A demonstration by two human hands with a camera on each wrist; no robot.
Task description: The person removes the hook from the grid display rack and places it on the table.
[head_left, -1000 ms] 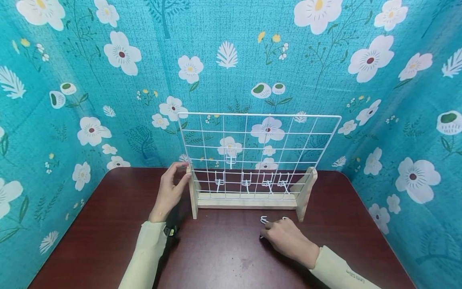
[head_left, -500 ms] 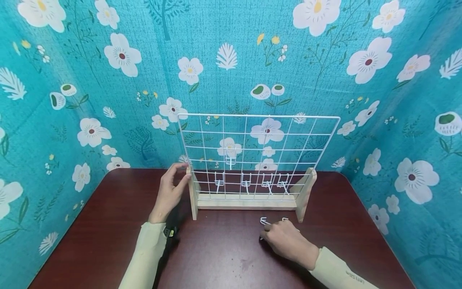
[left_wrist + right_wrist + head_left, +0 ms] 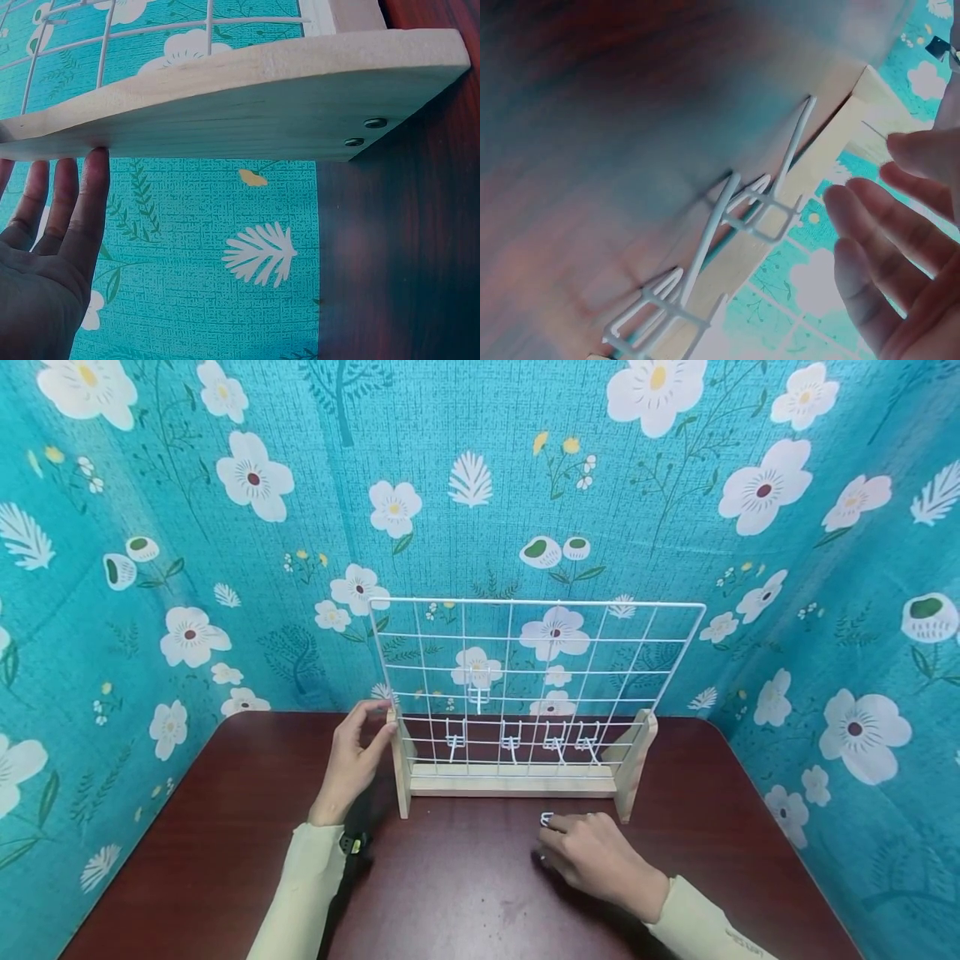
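Note:
A white wire grid rack [image 3: 512, 668] stands on wooden side posts, facing me. One double-pronged hook [image 3: 478, 687] hangs from a middle row; several others hang lower down. My left hand [image 3: 351, 760] holds the top of the left wooden post [image 3: 255, 112], thumb toward its front and fingers behind; in the left wrist view the fingertips touch its outer side. My right hand [image 3: 596, 864] is low over the table, above loose white hooks. In the right wrist view, two wire hooks [image 3: 709, 236] lie apart from the bent, spread fingers [image 3: 889, 255], which hold nothing visible.
The dark red-brown table [image 3: 465, 893] reaches back to a teal flowered curtain [image 3: 300, 527], which also rises on both sides. A wooden crossbar [image 3: 513, 785] joins the two posts. A black watch [image 3: 354, 842] is on the left wrist.
My right hand's fingers have shifted slightly over the loose hooks, hiding more of them from the head view. The left hand and the rack stay in place.

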